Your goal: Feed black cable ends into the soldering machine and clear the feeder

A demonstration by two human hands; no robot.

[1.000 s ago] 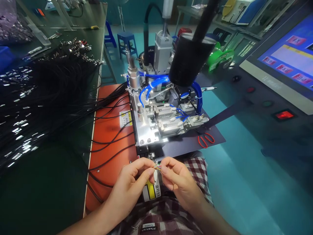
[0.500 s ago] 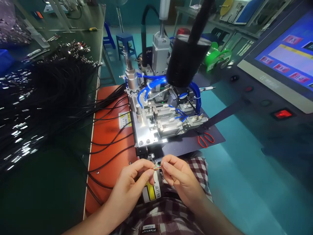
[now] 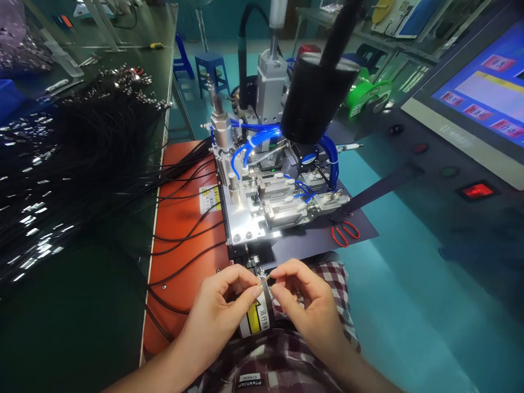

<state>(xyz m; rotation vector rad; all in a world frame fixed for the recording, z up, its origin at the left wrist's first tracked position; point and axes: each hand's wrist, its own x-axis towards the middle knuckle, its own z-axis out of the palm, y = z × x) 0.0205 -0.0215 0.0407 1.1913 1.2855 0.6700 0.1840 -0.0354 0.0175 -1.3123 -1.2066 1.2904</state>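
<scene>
Low in front of the machine, my left hand (image 3: 231, 297) pinches a few thin coloured wires (image 3: 265, 279) between thumb and forefinger. The wire ends fan out to the right, past the fingertips. Facing them is my right hand (image 3: 305, 292), its forefinger at the wire tips and its thumb lowered, with a gap between the two. Whether the right fingertip touches the wires is too small to tell. Behind both hands stands the metal machine (image 3: 245, 224) with blue air tubes (image 3: 262, 134). Below the hands is a white label with a yellow mark (image 3: 254, 317).
Black cables (image 3: 188, 237) cross the orange surface (image 3: 180, 267) on the left, from a large pile of black cables (image 3: 102, 120). Red-handled scissors (image 3: 346, 233) lie on the dark plate. A black lamp head (image 3: 317, 101) hangs above the machine; a screen panel (image 3: 478, 93) stands right.
My right thumb has parted from the forefinger, opening a gap that was closed before. The wire ends now show spread between the hands. My left hand keeps its pinch.
</scene>
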